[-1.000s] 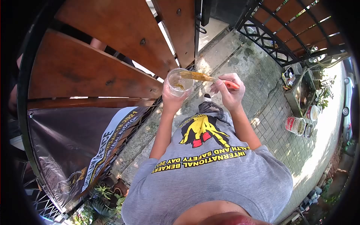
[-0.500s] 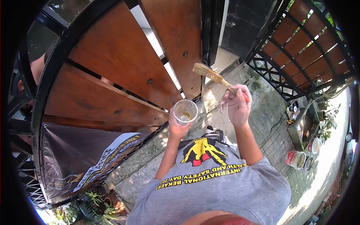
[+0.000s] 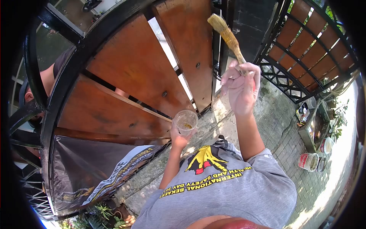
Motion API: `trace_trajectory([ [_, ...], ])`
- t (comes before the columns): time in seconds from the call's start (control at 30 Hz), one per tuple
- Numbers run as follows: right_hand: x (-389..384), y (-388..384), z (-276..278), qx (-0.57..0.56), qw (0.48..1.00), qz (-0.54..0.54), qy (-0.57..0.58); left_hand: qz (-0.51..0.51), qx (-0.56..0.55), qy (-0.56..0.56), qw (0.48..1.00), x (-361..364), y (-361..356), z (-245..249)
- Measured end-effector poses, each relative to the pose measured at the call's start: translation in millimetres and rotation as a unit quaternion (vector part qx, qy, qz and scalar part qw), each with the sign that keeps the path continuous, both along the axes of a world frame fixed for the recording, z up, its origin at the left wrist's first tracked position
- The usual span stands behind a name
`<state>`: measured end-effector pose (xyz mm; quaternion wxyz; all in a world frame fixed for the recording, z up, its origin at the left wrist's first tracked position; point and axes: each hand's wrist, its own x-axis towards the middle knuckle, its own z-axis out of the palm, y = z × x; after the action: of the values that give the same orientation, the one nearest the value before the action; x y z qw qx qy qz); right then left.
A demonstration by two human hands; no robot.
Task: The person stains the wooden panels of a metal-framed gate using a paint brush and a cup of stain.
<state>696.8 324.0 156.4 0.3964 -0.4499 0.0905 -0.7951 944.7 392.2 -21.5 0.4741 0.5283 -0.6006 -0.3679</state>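
A clear plastic cup (image 3: 187, 120) with a little amber liquid at its bottom is held by my left hand (image 3: 179, 138), whose fingers wrap round it. The cup is in front of the lower edge of the brown wooden gate panels (image 3: 133, 57). Raised at the right, my right hand (image 3: 243, 86) grips a paintbrush (image 3: 228, 38) by its handle. The bristles point up and to the left, near the upright black post, and look stained yellowish brown. Whether the bristles touch the gate cannot be told.
A dark banner (image 3: 84, 168) hangs below the panels. Behind the black metal frame (image 3: 53, 110) at the left, another person (image 3: 44, 82) is partly visible. Buckets (image 3: 308, 162) stand on the paving at the right, near potted plants and a second slatted gate (image 3: 301, 42).
My right hand has moved up with the paintbrush, which now points more steeply upward. The view has shifted slightly, and more of the other person shows at the left.
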Motion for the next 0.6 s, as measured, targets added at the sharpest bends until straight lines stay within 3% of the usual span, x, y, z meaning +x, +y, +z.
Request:
trace_trajectory([
  [0.2, -1, -21, 23, -0.049, 0.987, -0.087, 0.124, -0.065, 0.001, 0.083, 0.994, -26, -10, -9],
  [0.3, -11, -43, 17, -0.12, 0.938, -0.22, 0.238, -0.106, -0.015, 0.045, 0.993, -27, -13, -6],
  [0.43, -10, -54, 14, -0.08, 0.912, -0.297, 0.27, -0.118, -0.027, 0.053, 0.991, -18, -8, -4],
  [0.6, 5, -62, 15, -0.101, 0.937, -0.229, 0.244, -0.064, -0.004, -0.003, 0.998, 0, -12, -2],
])
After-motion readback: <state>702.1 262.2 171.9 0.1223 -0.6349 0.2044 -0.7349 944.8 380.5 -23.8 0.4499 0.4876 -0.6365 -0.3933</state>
